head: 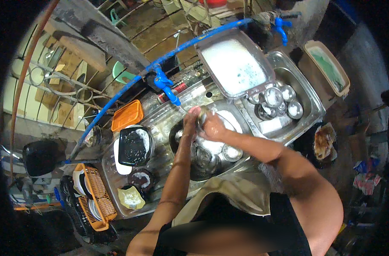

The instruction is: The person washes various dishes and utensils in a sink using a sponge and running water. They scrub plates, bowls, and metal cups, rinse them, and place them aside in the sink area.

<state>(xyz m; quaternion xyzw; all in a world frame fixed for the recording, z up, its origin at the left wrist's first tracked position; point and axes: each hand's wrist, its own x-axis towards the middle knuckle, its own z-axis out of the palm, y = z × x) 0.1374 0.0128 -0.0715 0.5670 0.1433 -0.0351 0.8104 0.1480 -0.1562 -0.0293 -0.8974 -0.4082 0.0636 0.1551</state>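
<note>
Over the sink basin (173, 137), my left hand (191, 117) and my right hand (213, 127) close together on a small metal bowl (201, 119). Blur and the fingers hide much of its shape. Suds wet my right hand. Just above my left hand is the blue tap (168, 86). Inside the basin, below my hands, lie several metal dishes (205, 160) and white foam. A foamy metal bowl (232, 153) sits at the basin's right side. In the second basin to the right is a pile of soapy metal bowls (273, 97).
A grey tub of suds (199, 52) straddles the sink's back. Soapy black dishes (134, 145) and a yellow scalloped bowl (131, 197) occupy the left drainboard. An orange dish rack (100, 198) stands farther left, and an orange basket (127, 115) lies behind. The blue pipe (117, 96) crosses the back.
</note>
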